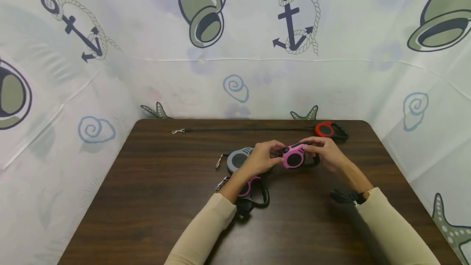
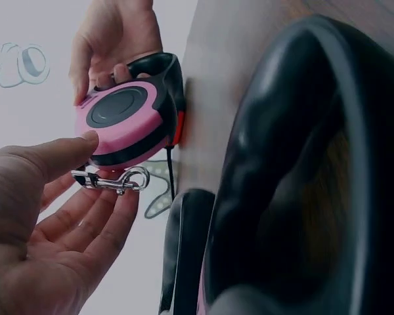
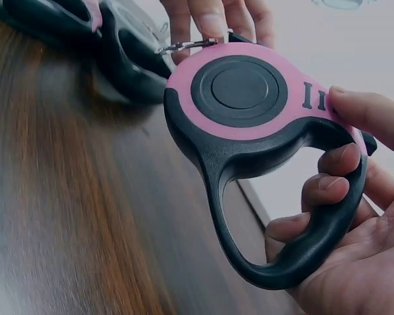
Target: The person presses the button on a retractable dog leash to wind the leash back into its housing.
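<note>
A pink and black retractable dog leash (image 1: pixel 293 159) is held above the table between both hands. My right hand (image 1: pixel 328 154) grips its black handle (image 3: pixel 328 233), fingers through the loop and thumb on the pink casing (image 3: pixel 177 82). At the other end, my left hand (image 1: pixel 265 157) pinches the leash near its metal clip (image 2: pixel 121 180). In the left wrist view the thumb lies by the casing's edge, with the other fingers behind the clip. Below the left hand are a grey retractable leash (image 1: pixel 237 160) and a second pink one (image 1: pixel 254 180), partly hidden by the left arm.
A red and black retractable leash (image 1: pixel 325 129) lies at the back right, its cord (image 1: pixel 250 129) pulled out leftward to a metal clip (image 1: pixel 178 131). Two more clips stick out left of the grey and pink leashes. Patterned cloth (image 1: pixel 250 85) hangs behind the dark wooden table (image 1: pixel 147 199).
</note>
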A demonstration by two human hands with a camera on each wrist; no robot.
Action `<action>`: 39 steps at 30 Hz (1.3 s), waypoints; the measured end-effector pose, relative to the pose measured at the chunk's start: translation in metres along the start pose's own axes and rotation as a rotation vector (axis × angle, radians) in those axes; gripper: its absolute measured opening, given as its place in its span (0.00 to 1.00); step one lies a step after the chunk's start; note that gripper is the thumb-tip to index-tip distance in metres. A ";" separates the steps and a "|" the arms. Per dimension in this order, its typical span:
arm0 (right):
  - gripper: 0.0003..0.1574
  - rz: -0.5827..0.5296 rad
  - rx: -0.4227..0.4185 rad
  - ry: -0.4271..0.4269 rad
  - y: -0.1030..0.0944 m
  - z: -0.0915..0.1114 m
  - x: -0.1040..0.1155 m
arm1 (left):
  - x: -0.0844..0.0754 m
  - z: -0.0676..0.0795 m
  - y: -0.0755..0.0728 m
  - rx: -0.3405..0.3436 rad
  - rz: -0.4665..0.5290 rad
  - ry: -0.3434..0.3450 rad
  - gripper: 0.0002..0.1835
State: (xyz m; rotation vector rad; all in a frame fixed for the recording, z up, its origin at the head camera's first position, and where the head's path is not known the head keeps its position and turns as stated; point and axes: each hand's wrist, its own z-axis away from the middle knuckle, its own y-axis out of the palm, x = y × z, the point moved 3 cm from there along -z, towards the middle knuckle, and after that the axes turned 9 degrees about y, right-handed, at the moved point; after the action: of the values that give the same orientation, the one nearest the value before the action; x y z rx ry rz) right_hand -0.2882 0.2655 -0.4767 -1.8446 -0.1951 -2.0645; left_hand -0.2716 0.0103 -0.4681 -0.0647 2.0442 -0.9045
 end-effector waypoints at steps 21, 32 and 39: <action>0.15 -0.038 -0.013 0.175 -0.014 -0.010 -0.025 | 0.007 -0.015 0.020 0.101 -0.123 -0.084 0.24; 0.39 0.222 -0.057 0.153 -0.011 -0.011 -0.026 | 0.009 -0.021 0.025 0.149 -0.294 -0.151 0.28; 0.37 0.451 -0.121 0.114 -0.013 -0.013 -0.027 | 0.011 -0.026 0.029 0.234 -0.452 -0.189 0.30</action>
State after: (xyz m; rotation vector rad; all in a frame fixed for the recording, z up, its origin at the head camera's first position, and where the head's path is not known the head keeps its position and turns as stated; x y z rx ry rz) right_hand -0.3022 0.2775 -0.5027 -1.6417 0.3517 -1.8821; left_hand -0.2897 0.0430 -0.4849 -0.4813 1.7631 -1.3558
